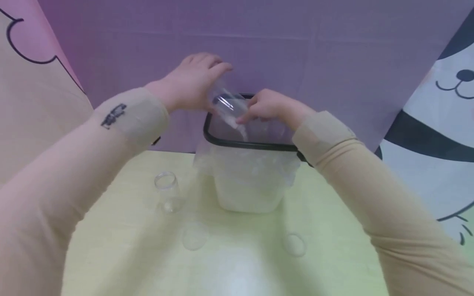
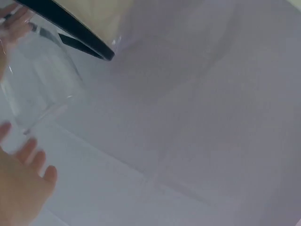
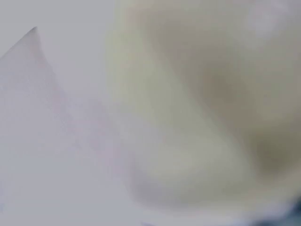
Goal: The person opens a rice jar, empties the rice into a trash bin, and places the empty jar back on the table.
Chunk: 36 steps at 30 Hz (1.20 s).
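A clear jar (image 1: 227, 102) is tilted over the bin (image 1: 252, 146), its mouth pointing down to the right. My right hand (image 1: 268, 105) grips it near the mouth. Behind the base is my left hand (image 1: 196, 80), fingers loosely spread. In the left wrist view, the left hand's blurred fingertips (image 2: 37, 160) lie close to the base of the jar (image 2: 42, 80). White material (image 1: 242, 131) hangs or falls from the mouth; its kind is unclear. The right wrist view is too blurred to show the hand.
The bin has a black rim and a translucent liner (image 1: 290, 172) folded over it. Left of it, a second clear jar (image 1: 167, 191) stands upright on the pale yellow table (image 1: 237, 267). Two clear round discs, a left disc (image 1: 195, 236) and a right disc (image 1: 295, 245), lie in front.
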Motion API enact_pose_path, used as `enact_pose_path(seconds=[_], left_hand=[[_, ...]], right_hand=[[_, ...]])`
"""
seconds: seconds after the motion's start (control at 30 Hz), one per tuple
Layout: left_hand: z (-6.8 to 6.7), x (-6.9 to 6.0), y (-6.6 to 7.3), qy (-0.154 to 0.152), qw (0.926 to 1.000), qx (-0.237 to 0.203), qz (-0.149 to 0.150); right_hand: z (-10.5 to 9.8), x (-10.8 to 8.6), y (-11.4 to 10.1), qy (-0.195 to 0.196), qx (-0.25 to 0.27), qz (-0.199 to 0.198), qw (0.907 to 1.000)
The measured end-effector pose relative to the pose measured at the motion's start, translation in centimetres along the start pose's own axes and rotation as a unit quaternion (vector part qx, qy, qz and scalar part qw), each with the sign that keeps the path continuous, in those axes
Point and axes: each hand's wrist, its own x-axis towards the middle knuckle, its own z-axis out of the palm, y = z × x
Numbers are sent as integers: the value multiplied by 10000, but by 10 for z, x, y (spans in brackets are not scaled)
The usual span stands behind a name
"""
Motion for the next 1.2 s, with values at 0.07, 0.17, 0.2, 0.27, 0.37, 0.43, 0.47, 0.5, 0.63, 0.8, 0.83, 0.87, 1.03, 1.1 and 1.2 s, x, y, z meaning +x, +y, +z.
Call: enact_pose_path(seconds=[0.07, 0.17, 0.2, 0.27, 0.37, 0.43, 0.47, 0.5, 0.63, 0.8, 0.83, 0.87, 1.03, 1.1, 1.2], left_hand=[[1, -1, -2, 49, 9967, -667, -454], [4, -2, -4, 26, 9749, -1853, -1231], [5, -3, -4, 9, 9645, -2213, -1445], [6, -4, -5, -37, 9441, -2797, -1743], [7, -4, -6, -187, 9237, -3302, -1933], [8, -4, -5, -272, 9141, -3526, -1987], [9, -3, -5, -312, 9102, -3609, -2008], [10, -3, -6, -330, 9072, -3681, -2012], [12, -1, -4, -203, 9013, -3813, -2047], [10, 4, 4, 118, 9047, -3775, -1970], [10, 5, 6, 164, 9062, -3765, -1920], [10, 6, 8, 220, 9075, -3765, -1848], [8, 11, 20, 437, 9169, -3628, -1604], [9, 12, 25, 473, 9232, -3509, -1498], [11, 14, 31, 489, 9314, -3381, -1254]], right_hand=[[1, -1, 5, -138, 473, 84, 9987], [2, -1, 13, -280, 1142, 133, 9930], [2, -1, 15, -313, 1370, 164, 9899], [2, -2, 18, -357, 1699, 203, 9846], [2, -2, 20, -401, 1983, 208, 9791], [3, -2, 21, -455, 2134, 155, 9758], [4, -2, 21, -480, 2192, 127, 9744], [4, -2, 21, -507, 2231, 108, 9734], [7, -1, 22, -640, 2226, 13, 9728], [9, -3, 27, -747, 1968, -191, 9774], [10, -3, 28, -742, 1920, -222, 9783], [10, -4, 29, -732, 1882, -244, 9791], [13, -5, 32, -440, 1899, -265, 9805], [13, -4, 33, -169, 1974, -342, 9796], [14, -4, 33, 292, 2141, -645, 9742]])
